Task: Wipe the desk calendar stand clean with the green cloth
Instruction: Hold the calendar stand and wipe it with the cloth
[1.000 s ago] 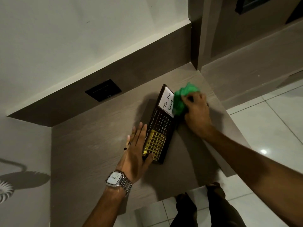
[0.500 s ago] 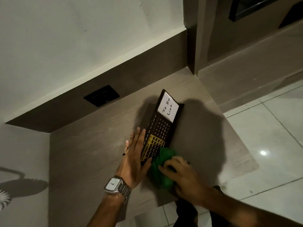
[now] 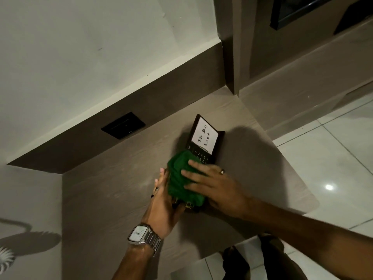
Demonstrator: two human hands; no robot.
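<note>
While the right hand (image 3: pixel 217 186) presses the bunched green cloth (image 3: pixel 182 179) flat-fingered onto the dark hinged desk calendar stand (image 3: pixel 203 141) near the grey wood-grain desk's (image 3: pixel 105 199) right edge, the left hand (image 3: pixel 163 203), open-palmed, braces the stand's left side. Strokes should run lengthwise under even pressure, sparing the white note.

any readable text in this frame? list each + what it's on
"To Do List": handwritten on the white paper note at the far end of the dark desk calendar stand.
"DEC": probably, small print by the stand's left edge; faint.
Date numbers beside the crumpled green cloth: too small to read reliably.
Square silver wristwatch dial: hands only, no legible marks.
</note>
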